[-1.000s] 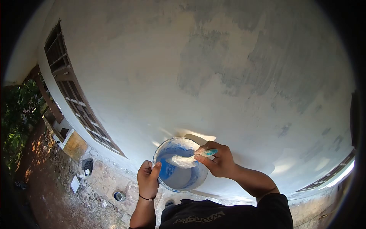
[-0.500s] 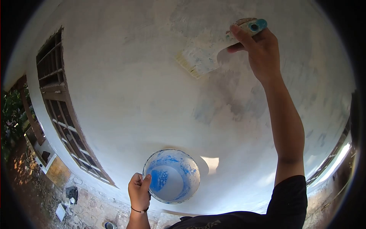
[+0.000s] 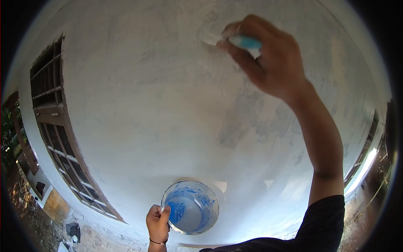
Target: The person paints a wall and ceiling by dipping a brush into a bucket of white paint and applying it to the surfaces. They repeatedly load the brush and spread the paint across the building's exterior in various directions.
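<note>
Right hand [image 3: 273,63], 1 o'clock: fingers closed round the brush [image 3: 247,42], its blurred bristles at the wall [image 3: 138,105]. Left hand [image 3: 158,221], 6 o'clock: fingers pinch the rim of the paint bucket [image 3: 208,201]. Risk: that one-point rim grip could let the bucket tilt and spill, and a loaded brush held high may drip.

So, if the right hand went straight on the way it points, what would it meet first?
The painted wall: the right hand aims its brush at it, nothing between. Blur hides whether bristles already touch.
</note>
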Demonstrator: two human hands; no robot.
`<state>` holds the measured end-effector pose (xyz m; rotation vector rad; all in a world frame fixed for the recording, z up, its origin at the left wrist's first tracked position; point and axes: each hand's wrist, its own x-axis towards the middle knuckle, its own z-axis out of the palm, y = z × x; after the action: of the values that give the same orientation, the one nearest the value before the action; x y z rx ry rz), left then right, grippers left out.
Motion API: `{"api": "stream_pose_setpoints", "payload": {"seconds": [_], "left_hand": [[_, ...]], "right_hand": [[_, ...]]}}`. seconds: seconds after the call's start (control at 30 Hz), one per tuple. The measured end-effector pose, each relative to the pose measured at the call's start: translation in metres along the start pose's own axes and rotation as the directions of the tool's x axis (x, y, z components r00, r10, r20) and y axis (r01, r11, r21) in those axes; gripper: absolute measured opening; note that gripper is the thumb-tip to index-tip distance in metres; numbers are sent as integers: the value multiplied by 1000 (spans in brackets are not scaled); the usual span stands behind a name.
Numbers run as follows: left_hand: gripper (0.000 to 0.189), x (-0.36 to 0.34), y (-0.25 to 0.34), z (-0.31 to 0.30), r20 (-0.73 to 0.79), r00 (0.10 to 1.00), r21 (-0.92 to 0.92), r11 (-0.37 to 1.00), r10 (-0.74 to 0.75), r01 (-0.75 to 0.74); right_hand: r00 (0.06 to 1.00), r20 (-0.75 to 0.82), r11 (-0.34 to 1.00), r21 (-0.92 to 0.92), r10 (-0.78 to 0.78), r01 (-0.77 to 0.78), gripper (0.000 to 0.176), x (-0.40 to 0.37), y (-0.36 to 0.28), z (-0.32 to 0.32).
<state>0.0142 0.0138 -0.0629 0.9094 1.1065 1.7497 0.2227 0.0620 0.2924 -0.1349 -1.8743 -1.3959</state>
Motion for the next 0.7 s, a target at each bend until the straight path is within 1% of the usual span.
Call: {"api": "stream_pose_setpoints", "payload": {"seconds": [0.03,0.1,0.13,0.17,0.2,0.23,0.27,0.3,0.37,0.4,0.47,0.5,0.57,0.6,0.63,0.67,0.7], "left_hand": [[34,2,1,-2,13,1000,7,1000,-7,7],[34,6,1,-7,37,999,5,1000,-15,15],[33,8,-1,-10,55,998,0,1000,-21,21],[33,9,-3,-14,63,998,5,1000,-22,22],[33,10,-7,-17,73,997,-14,1000,-14,15],[33,12,-11,-18,81,997,-34,999,-6,8],[33,12,-14,-19,86,996,-26,999,20,-17],[33,11,-13,-20,88,996,-21,1000,19,-17],[33,7,-10,-24,88,996,-12,999,-31,32],[33,4,-8,-27,91,995,-8,999,-38,39],[33,1,-5,-31,84,995,-26,998,-61,63],[33,0,-5,-33,87,994,-22,997,-66,68],[32,-4,-5,-36,63,997,2,998,-55,55],[32,-4,-5,-38,63,996,6,998,-61,61],[32,-5,-5,-39,57,997,19,998,-55,54],[32,-4,-5,-42,53,997,34,998,-49,47],[32,-4,-6,-43,55,997,39,998,-56,54]], "right_hand": [[998,19,998,1,-66,66,14,-12,-17,9],[968,-42,964,-114,-246,240,15,-50,-50,49],[947,-5,940,-123,-320,317,15,-64,-68,56],[922,8,918,-90,-387,386,17,-79,-85,65],[902,44,898,-89,-429,431,19,-92,-101,67],[897,31,893,-90,-441,442,19,-103,-116,71],[913,18,912,-30,-409,409,20,-109,-129,71],[925,13,925,-13,-380,380,21,-114,-138,67],[955,27,952,96,-294,290,17,-122,-157,56],[957,32,953,99,-289,285,17,-123,-164,49],[994,58,939,337,-97,72,16,-125,-174,35],[994,62,939,338,-92,66,16,-125,-173,30],[999,44,937,350,-22,5,14,-123,-163,18],[997,8,909,412,71,-68,12,-119,-153,19],[993,36,860,497,112,-115,22,-104,-134,12],[982,37,865,469,186,-181,22,-91,-120,8],[982,19,883,436,187,-177,25,-84,-103,2]]}}
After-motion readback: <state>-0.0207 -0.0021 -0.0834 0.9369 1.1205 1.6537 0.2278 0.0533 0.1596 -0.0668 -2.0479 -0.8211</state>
